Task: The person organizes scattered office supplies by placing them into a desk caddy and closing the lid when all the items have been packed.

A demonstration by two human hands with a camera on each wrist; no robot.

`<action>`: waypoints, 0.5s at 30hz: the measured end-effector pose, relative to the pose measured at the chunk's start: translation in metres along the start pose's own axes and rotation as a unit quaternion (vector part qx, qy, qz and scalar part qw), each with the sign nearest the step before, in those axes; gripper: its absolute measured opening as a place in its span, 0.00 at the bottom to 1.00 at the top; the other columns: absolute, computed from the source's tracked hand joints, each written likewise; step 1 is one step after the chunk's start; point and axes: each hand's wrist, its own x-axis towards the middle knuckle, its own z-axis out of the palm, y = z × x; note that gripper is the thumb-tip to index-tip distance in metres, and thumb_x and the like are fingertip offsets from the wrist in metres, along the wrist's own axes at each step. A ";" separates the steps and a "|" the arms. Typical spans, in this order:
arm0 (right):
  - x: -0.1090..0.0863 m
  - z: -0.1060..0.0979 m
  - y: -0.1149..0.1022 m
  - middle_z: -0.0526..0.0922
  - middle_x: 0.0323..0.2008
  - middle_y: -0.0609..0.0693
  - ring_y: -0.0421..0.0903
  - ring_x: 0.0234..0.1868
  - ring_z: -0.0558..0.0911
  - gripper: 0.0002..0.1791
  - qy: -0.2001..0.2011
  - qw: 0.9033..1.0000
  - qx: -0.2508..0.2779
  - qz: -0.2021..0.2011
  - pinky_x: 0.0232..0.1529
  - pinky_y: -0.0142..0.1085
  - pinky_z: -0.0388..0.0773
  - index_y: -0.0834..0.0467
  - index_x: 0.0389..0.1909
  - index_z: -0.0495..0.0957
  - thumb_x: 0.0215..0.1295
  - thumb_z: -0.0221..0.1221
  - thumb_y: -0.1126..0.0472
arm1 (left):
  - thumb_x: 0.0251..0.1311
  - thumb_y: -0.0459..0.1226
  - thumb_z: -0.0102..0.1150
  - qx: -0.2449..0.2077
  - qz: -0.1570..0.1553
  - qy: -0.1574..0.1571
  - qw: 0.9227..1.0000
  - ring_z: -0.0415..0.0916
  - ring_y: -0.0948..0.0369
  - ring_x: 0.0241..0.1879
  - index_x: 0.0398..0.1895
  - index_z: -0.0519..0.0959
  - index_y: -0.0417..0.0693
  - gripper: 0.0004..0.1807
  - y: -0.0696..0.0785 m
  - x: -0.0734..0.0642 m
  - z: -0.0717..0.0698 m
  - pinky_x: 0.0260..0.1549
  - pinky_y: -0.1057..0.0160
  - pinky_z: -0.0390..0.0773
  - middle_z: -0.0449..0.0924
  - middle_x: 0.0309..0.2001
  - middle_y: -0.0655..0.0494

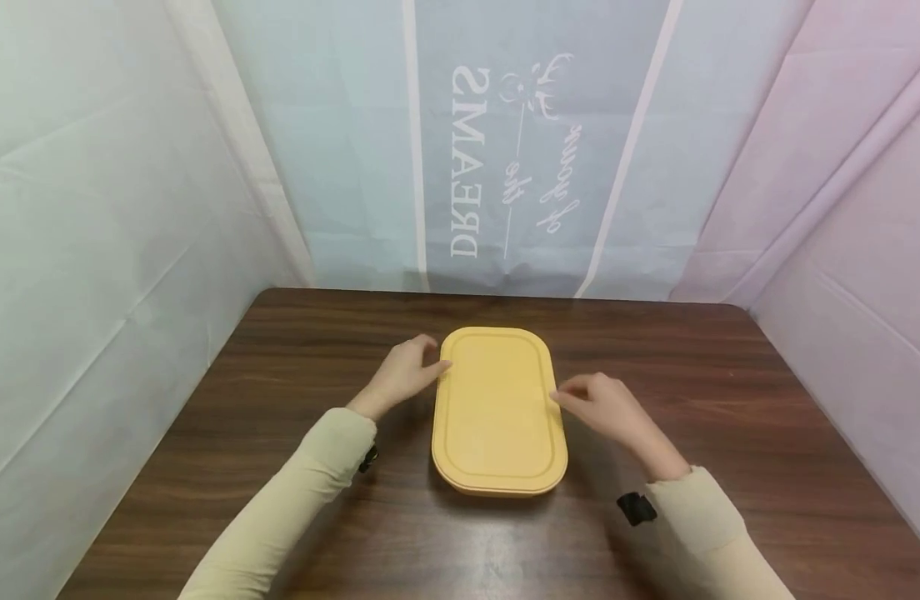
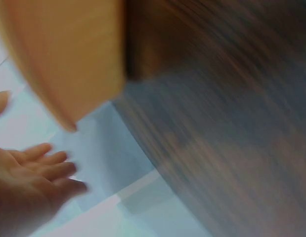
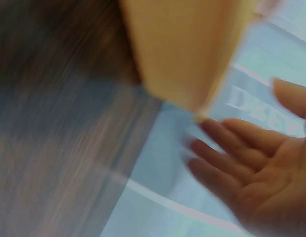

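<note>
A yellow lidded box [image 1: 499, 408], long with rounded corners, stands on the brown wood table [image 1: 317, 358]. Its lid is on, with a raised line running round the top. At the box's left side is my left hand [image 1: 402, 372], thumb tip over the lid edge; the left wrist view shows the fingers [image 2: 54, 170] loosely extended beside the box wall [image 2: 78, 54]. On the other side, my right hand [image 1: 604, 406] has its fingertips right at the lid's right edge. In the right wrist view the fingers [image 3: 232, 153] are spread and slightly bent beneath the rim.
A blue-grey cloth with white lettering [image 1: 471, 167] hangs behind the table's far edge. Pale cloth walls [image 1: 92, 250] stand along the left and right sides. Dark wrist straps [image 1: 637, 508] sit at the cream sleeves [image 1: 700, 512].
</note>
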 end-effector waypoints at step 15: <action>0.079 0.031 0.018 0.48 0.73 0.60 0.54 0.74 0.46 0.34 0.016 0.967 -0.208 -0.149 0.70 0.53 0.41 0.67 0.72 0.51 0.75 0.39 0.47 | 0.73 0.53 0.34 0.291 0.123 -0.015 0.949 0.37 0.50 0.73 0.73 0.45 0.31 0.39 -0.007 0.030 0.033 0.69 0.55 0.40 0.41 0.74 0.39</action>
